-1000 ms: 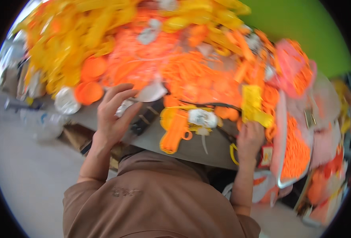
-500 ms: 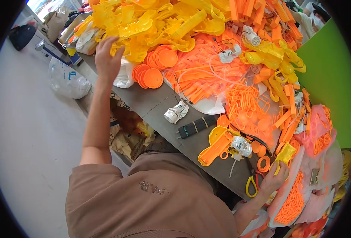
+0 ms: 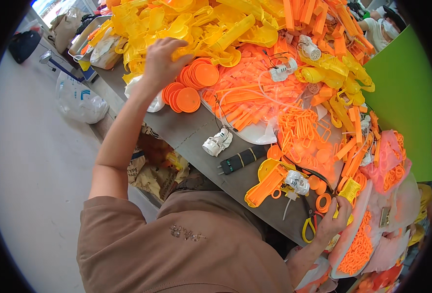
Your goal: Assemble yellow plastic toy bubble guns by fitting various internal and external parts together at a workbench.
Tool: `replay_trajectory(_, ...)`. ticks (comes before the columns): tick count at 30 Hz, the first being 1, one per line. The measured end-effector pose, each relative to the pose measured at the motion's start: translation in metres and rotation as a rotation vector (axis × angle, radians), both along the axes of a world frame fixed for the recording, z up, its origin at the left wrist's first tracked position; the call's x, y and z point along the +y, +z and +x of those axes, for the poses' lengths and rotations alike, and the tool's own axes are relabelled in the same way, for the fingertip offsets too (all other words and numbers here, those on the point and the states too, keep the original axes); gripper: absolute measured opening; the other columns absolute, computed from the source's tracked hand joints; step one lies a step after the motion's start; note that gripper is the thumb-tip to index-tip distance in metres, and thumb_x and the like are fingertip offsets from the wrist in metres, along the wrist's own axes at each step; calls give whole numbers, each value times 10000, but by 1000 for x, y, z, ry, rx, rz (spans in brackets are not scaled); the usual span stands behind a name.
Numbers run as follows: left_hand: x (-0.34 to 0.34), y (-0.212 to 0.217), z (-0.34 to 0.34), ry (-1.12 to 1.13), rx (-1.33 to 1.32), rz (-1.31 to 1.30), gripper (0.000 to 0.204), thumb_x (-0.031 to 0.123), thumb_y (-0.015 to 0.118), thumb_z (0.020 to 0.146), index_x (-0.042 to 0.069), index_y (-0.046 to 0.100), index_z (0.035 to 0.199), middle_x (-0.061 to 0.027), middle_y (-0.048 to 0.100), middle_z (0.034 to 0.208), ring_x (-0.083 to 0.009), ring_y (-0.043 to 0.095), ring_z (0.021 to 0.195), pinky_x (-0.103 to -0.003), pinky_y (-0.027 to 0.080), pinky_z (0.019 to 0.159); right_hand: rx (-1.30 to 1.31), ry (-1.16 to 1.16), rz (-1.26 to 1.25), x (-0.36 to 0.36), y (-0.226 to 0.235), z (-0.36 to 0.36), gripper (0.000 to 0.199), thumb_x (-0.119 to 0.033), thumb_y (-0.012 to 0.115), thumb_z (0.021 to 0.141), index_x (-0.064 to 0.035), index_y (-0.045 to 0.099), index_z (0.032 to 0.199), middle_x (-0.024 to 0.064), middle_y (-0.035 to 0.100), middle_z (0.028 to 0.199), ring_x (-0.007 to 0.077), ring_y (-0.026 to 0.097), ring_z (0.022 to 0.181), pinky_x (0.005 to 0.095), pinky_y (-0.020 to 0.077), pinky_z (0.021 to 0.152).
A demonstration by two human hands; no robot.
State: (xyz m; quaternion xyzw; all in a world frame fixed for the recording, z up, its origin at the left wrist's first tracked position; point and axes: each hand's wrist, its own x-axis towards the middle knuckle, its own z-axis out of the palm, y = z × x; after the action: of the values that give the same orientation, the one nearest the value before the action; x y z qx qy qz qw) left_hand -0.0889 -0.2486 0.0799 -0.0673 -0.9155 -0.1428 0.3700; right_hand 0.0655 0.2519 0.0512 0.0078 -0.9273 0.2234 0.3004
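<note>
Left hand [image 3: 161, 64], upper left of frame: thumb and fingers spread wide, near yellow shells [image 3: 177, 24] and orange discs [image 3: 205, 73] (contact with the shells unclear). Right hand [image 3: 337, 220], lower right: grips a yellow part [image 3: 351, 189], beside an orange ring [image 3: 318, 202].

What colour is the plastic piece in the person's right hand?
The plastic piece in the right hand is yellow; it shows best in the head view.

Grey tabletop [image 3: 189, 134] bearing heaped yellow plastic shells [image 3: 177, 22] at its far side, stacked orange discs [image 3: 187, 100], a white wired unit [image 3: 216, 142], a dark banded bundle [image 3: 242, 159], an orange-and-yellow toy-gun half [image 3: 266, 185], and a yellow-handled tool [image 3: 304, 229].
</note>
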Motion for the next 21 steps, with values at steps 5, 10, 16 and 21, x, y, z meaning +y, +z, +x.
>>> replay_trajectory(5,25,-4,-18,235,-231,-171,366,262,701,779,58,641,1077,-123,644,1017,-295,582,1005,-375,452,866,14,115,-16,-19,5,-5,105,41,593,841,56,589,944,130,591,965,242,571,878,322,472,782)
replay_trajectory(10,12,-18,-29,109,-36,119,264,124,677,795,30,650,1040,-133,678,920,-235,654,810,-321,515,744,-3,127,-28,-18,2,-1,102,47,588,840,54,588,942,133,590,965,243,572,875,316,473,772)
replay_trajectory(16,12,-24,-34,-36,97,421,211,100,659,805,52,656,1011,-113,673,845,-208,651,722,-305,513,656,-21,154,-56,-27,4,-3,88,45,583,840,51,579,928,135,589,942,254,575,869,328,469,784)
replay_trajectory(21,19,-19,-29,-31,54,192,231,134,699,770,62,651,984,-104,638,889,-241,615,840,-345,502,730,-21,173,-70,-36,6,-4,75,41,582,840,49,572,915,134,591,931,255,578,861,327,468,787)
